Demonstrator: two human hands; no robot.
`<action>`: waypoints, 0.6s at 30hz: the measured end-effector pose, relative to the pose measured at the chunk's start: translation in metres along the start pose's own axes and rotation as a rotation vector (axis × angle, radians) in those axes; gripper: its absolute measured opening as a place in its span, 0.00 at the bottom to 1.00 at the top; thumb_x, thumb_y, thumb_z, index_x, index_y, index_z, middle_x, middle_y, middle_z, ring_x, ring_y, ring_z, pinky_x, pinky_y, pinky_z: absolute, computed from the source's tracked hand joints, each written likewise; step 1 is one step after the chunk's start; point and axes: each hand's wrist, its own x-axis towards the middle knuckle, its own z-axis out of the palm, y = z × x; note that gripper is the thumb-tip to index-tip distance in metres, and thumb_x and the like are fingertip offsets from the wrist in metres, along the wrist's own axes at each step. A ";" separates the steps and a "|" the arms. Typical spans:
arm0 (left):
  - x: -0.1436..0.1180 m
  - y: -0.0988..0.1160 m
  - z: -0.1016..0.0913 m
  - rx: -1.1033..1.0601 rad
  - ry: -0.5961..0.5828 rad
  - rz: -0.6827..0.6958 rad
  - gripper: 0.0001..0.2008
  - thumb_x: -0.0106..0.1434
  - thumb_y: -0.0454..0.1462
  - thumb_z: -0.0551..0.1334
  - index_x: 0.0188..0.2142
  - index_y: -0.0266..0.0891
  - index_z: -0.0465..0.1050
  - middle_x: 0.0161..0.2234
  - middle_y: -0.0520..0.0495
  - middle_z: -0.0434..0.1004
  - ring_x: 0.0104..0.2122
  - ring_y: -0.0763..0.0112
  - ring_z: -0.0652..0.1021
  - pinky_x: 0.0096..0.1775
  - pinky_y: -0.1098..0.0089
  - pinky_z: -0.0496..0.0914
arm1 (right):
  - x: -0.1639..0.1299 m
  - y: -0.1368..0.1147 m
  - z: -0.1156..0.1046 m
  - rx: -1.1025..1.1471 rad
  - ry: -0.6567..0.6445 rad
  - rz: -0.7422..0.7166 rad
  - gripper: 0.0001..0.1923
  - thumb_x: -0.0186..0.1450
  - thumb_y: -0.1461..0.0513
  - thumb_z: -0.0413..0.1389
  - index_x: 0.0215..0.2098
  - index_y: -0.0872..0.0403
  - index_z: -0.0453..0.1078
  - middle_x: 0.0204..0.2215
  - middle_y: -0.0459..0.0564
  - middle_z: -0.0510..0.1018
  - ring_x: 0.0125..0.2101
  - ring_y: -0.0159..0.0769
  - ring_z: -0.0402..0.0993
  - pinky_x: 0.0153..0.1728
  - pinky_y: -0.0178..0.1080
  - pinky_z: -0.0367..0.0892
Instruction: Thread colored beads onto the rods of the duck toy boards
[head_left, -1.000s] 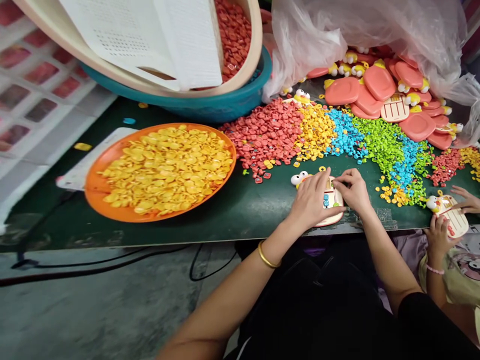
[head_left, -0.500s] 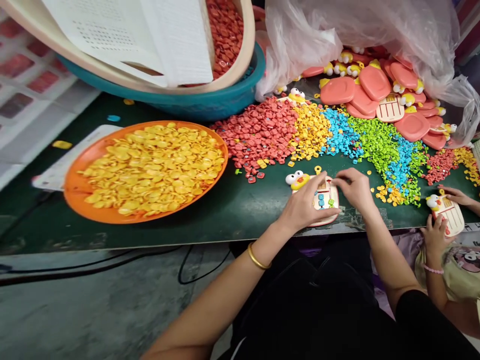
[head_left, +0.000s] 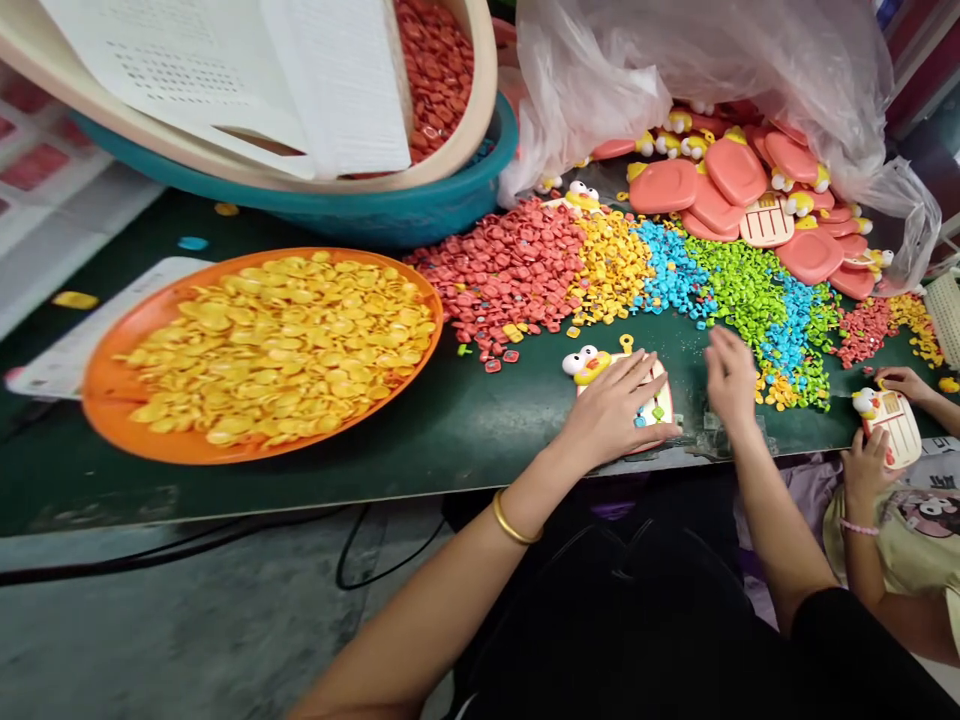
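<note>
My left hand (head_left: pixel 609 405) lies over a cream toy board (head_left: pixel 654 375) with a duck-like head, its fingers across the top and its thumb along the near edge, holding it on the table. The duck head (head_left: pixel 585 364) has bulging white eyes and a yellow beak. Small blue and green pieces (head_left: pixel 649 415) sit on the board's slots, partly covered by the hand. My right hand (head_left: pixel 731 380) is raised to the right of the board, apart from it. Its fingers are loosely bent and slightly blurred, with no piece visible in them. The nearest heap is of green pieces (head_left: pixel 739 285).
Heaps of red pieces (head_left: pixel 517 270), yellow pieces (head_left: pixel 606 265) and blue pieces (head_left: pixel 671 265) lie behind. An orange tray (head_left: pixel 112 420) of yellow pieces stands left, before a teal basin (head_left: pixel 375 220). Pink-backed toys (head_left: pixel 735 170) are piled at the back. A co-worker's hand (head_left: pixel 866 465) holds another board.
My right hand has left the board and moved right. My left hand has flattened over the board. The view has shifted slightly.
</note>
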 end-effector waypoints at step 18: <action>-0.010 -0.009 -0.009 -0.407 0.208 -0.125 0.33 0.72 0.55 0.46 0.63 0.35 0.66 0.60 0.38 0.72 0.60 0.59 0.73 0.61 0.60 0.67 | -0.007 -0.032 0.047 0.098 -0.130 -0.312 0.15 0.70 0.65 0.50 0.43 0.49 0.79 0.39 0.53 0.77 0.43 0.40 0.70 0.45 0.42 0.69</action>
